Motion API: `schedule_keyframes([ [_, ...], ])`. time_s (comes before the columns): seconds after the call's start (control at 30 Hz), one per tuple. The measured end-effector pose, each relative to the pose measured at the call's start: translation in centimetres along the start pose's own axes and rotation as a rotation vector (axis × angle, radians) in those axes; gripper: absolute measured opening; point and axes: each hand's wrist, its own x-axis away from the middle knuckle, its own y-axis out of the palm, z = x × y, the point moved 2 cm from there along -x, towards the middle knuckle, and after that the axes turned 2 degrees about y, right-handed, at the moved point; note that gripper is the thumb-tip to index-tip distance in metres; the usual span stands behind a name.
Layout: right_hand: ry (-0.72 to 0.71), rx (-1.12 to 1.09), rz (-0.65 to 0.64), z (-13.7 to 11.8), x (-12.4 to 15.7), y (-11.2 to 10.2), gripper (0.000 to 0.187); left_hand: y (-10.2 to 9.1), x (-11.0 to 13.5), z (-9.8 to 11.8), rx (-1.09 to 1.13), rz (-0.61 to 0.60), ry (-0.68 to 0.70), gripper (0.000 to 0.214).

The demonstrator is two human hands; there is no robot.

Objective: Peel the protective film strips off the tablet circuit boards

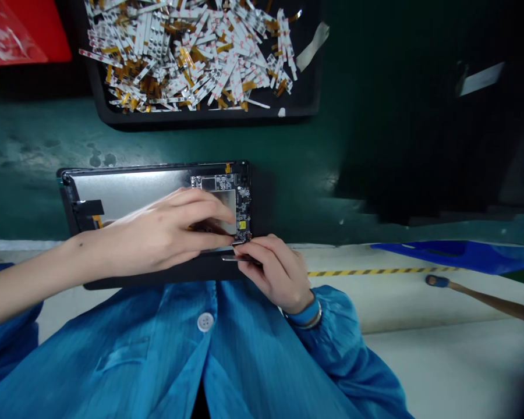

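Resting on green bench [297, 174]: tablet [126, 187] | left hand [157, 234] spread | right hand [280, 274] pinching tweezers [240, 259]

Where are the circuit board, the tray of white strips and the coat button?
circuit board [243, 201], head view, its right edge.
tray [201, 119], head view, its near rim.
coat button [205, 321], head view, its middle.

An open black tablet [131, 186] lies flat on the green surface [288, 151], board [243, 201] exposed at its right end, thin tweezers [233, 259] level at that corner.
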Motion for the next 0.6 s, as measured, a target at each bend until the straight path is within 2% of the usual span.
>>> schedule_keyframes([
  [0.13,0.038,-0.038,0.027,0.0,0.2,0.1,0.013,0.1,0.0,0.1,-0.08,-0.018,0.071,0.027],
  [0.27,0.123,-0.132,0.116,0.5,0.4,0.1,0.014,0.0,-0.2,0.5,-0.221,-0.042,0.081,0.027],
  [0.33,0.203,-0.236,0.159,0.7,0.2,0.1,0.02,-0.1,-0.4,0.8,-0.327,-0.065,0.094,0.025],
  [0.47,0.337,-0.5,0.162,1.3,-0.3,-0.4,0.027,-0.3,-0.6,1.8,-0.542,-0.156,0.217,0.028],
  [0.5,0.344,-0.521,0.214,1.8,-0.2,-1.2,0.024,-0.5,-0.5,2.0,-0.584,-0.169,0.246,0.031],
  [0.53,0.342,-0.51,0.323,2.5,0.1,-2.4,0.02,-0.9,-0.2,2.2,-0.606,-0.174,0.255,0.035],
  [0.57,0.356,-0.473,0.437,3.5,0.6,-3.9,0.015,-1.4,0.2,2.3,-0.585,-0.156,0.206,0.039],
  [0.6,0.371,-0.413,0.619,4.9,1.4,-5.9,0.014,-2.1,0.7,2.1,-0.533,-0.118,0.104,0.042],
])
